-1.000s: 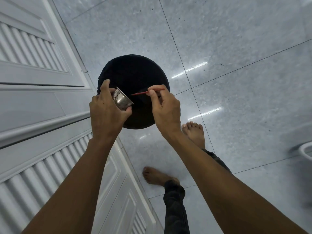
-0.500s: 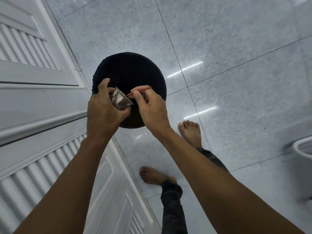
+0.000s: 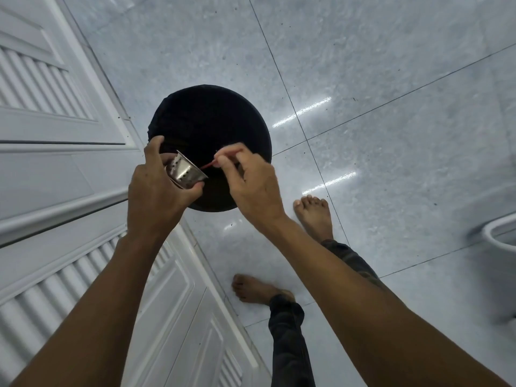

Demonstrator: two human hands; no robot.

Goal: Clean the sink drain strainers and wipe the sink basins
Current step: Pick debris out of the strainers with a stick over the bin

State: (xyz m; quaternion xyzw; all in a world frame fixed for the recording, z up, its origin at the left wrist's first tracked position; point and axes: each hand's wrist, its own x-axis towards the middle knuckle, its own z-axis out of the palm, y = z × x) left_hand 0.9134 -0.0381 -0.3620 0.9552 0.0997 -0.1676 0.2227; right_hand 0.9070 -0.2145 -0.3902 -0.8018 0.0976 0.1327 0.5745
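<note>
My left hand grips a small perforated steel drain strainer, tilted with its open side facing right. My right hand pinches a thin red stick between thumb and forefinger, its tip at the strainer's rim. Both hands are held over a round black bin lined with a dark bag, standing on the floor. No sink basin is in view.
White louvred cabinet doors fill the left side, close to the bin. Glossy grey floor tiles spread to the right. My bare feet stand just below the bin. A white rounded object shows at the right edge.
My right hand drew near the strainer, then eased slightly right; the red stick now points down-left into the strainer's rim. The left hand kept its hold on the strainer.
</note>
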